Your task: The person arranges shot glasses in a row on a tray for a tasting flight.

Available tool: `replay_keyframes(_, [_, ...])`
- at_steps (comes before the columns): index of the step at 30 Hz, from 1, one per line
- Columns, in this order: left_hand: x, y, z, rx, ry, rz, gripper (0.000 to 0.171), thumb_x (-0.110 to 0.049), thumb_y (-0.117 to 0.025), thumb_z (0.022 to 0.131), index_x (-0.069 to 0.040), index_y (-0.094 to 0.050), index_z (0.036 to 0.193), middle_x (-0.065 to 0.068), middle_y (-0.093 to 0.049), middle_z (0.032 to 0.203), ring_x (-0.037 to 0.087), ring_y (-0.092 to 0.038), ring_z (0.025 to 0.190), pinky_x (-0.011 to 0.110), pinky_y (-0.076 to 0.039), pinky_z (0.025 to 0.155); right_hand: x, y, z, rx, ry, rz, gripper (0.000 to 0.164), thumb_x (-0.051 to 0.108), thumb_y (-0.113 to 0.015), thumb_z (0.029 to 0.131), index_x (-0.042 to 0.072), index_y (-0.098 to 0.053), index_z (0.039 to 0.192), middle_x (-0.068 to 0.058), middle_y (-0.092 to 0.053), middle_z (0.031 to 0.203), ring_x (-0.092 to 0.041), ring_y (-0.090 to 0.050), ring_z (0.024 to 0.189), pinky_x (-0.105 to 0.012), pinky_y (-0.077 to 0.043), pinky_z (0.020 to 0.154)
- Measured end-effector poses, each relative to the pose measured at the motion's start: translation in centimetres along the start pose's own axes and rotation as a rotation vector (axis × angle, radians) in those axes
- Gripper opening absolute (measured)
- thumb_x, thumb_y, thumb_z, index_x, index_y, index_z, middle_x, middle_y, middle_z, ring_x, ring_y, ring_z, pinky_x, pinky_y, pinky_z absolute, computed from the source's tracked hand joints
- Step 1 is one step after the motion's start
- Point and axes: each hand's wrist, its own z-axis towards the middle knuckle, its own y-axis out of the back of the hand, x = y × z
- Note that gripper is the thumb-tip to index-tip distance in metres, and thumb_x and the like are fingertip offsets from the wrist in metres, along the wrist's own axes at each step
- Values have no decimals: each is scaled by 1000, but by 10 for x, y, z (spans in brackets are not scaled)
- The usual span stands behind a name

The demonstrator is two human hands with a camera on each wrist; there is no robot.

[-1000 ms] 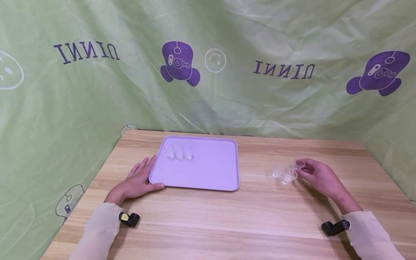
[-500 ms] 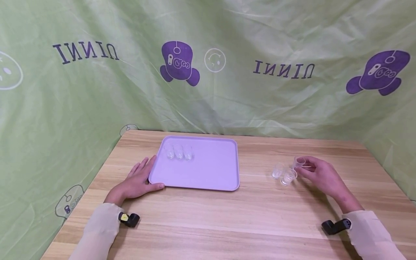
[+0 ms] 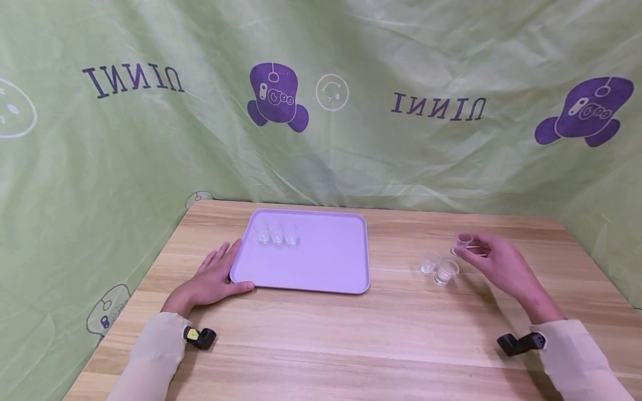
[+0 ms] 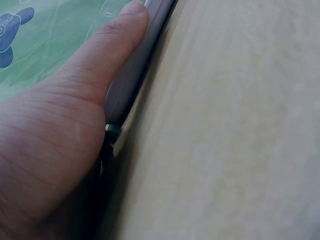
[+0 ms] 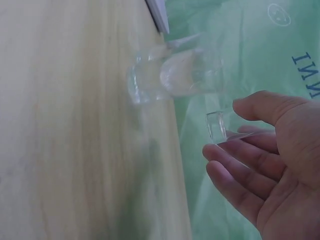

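Note:
My right hand (image 3: 501, 268) pinches a small clear shot glass (image 3: 462, 243) between thumb and fingers. In the right wrist view that shot glass (image 5: 216, 127) hangs above the tabletop, its thick base facing out. Two more shot glasses (image 3: 446, 272) stand upright on the table, just left of the hand and close together. My left hand (image 3: 210, 283) rests at the near left corner of a purple tray (image 3: 321, 264), thumb along the front rim and straight fingers beside the left edge. On the tray's left part, three shot glasses (image 3: 277, 235) stand in a row.
The wooden table (image 3: 351, 345) carries the tray left of the middle, near its back edge. A green printed curtain (image 3: 351, 161) hangs right behind the table and along its sides. Black wrist cameras (image 3: 521, 344) sit on both sleeves.
My right hand has taken hold of the rearmost right-hand shot glass and raised it off the table, away from the other two. My left hand and the tray stay put.

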Motion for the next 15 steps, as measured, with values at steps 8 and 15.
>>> replay_keyframes(8, [-1, 0, 0, -4, -2, -2, 114, -56, -72, 91, 0, -5, 164, 25, -14, 168, 44, 1, 154, 58, 3, 121, 23, -1, 7, -32, 68, 16, 41, 30, -70, 101, 0, -67, 128, -15, -74, 110, -37, -72, 100, -19, -53, 77])
replay_keyframes(15, [-2, 1, 1, 0, -3, -6, 114, -56, -72, 91, 0, -5, 164, 25, -13, 168, 44, 1, 154, 58, 3, 121, 39, -5, 15, -34, 114, 14, 38, 28, -73, 99, 2, -69, 126, -13, -75, 111, -34, -73, 98, -24, -56, 80])
